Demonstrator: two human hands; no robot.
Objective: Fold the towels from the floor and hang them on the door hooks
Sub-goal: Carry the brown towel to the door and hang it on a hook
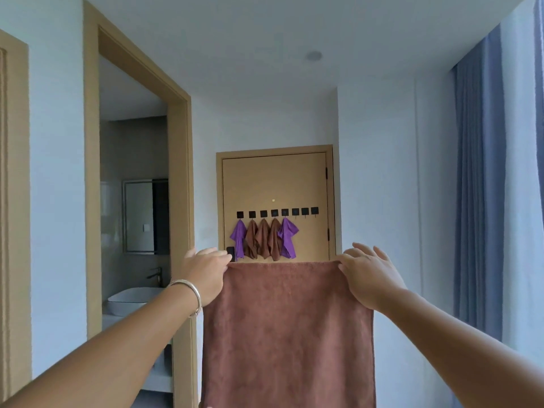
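Both arms extend forward from the 6 o'clock edge of the view. A brown towel (288, 334) hangs flat between the two hands, filling the lower centre and running out of view at the bottom.

The left hand (204, 273), at 9 o'clock of the towel's top edge, pinches the top left corner between thumb and curled fingers. A silver bangle (191, 293) sits on the left wrist.

The right hand (368, 275), at 3 o'clock of the top edge, pinches the top right corner with thumb and forefinger; the remaining fingers are spread and raised.

At 9 o'clock, an open doorway (179, 201) shows a white basin (129, 298), a tap (156, 273) and a mirror (138, 216).

Far ahead, at 12 o'clock above the towel, stands a closed wooden door (276, 178). A row of black hooks (276, 213) runs across it. Two purple cloths (239, 238) and three brown cloths (263, 240) hang from the five leftmost hooks.

At 3 o'clock, a blue curtain (477, 187) hangs at the far right.
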